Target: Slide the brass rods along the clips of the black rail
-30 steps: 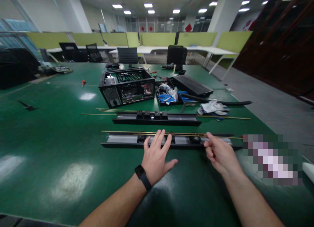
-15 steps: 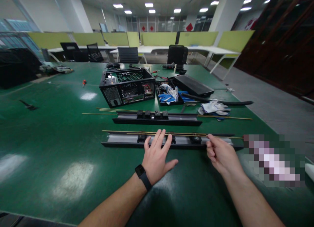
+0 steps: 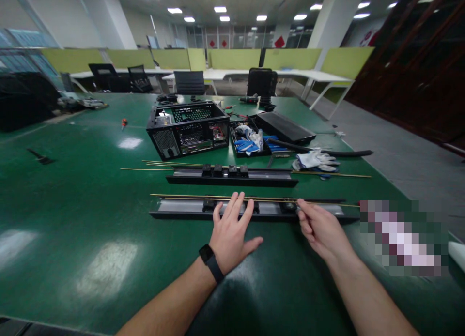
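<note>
Just in front of me a long black channel (image 3: 183, 215) with a pale inner strip lies crosswise, with several small black blocks (image 3: 289, 206) in it. Thin brass rods (image 3: 189, 197) run along its far side. My left hand (image 3: 232, 236), wearing a black watch, is spread open with its fingertips over the middle of the channel, at the rods and partly hiding a block. Near the right-hand block, my right hand (image 3: 321, 228) pinches a brass rod between thumb and index finger.
Behind lies a second black channel (image 3: 232, 182) with black blocks and brass rods. Farther back are an open computer case (image 3: 189, 130), blue-and-white gloves (image 3: 250, 138), a black panel (image 3: 283, 125) and white gloves (image 3: 316, 159). A blurred-out patch (image 3: 403, 236) covers something at right.
My right hand has slid a little to the left along the rods, still pinching. My left hand stays in place. The view has shifted very slightly.
</note>
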The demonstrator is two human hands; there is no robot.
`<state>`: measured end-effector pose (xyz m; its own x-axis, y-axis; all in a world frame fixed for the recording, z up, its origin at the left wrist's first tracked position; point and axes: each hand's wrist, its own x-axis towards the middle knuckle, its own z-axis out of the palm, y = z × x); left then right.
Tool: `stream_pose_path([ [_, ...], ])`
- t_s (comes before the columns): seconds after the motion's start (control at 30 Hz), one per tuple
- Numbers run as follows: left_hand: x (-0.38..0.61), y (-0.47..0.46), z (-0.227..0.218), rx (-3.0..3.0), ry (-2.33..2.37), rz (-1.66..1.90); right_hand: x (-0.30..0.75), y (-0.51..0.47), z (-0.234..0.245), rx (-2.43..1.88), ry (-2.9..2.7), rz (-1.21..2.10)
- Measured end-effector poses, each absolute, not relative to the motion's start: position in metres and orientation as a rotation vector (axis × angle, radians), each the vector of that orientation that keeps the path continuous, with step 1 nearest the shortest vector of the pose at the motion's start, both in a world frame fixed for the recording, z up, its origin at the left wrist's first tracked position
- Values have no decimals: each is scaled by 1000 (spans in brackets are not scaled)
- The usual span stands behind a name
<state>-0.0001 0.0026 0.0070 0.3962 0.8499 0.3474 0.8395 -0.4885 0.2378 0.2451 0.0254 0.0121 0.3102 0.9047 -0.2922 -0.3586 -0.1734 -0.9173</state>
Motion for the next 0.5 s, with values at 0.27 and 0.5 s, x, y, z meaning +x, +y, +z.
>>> stream_pose_path([
  [0.27, -1, 3, 8, 2612, 1576, 667, 246, 25, 13, -1258, -518, 1163],
  [0.5, -1, 3, 8, 2603, 1576, 668, 247, 26, 12, -1246, -483, 1163],
])
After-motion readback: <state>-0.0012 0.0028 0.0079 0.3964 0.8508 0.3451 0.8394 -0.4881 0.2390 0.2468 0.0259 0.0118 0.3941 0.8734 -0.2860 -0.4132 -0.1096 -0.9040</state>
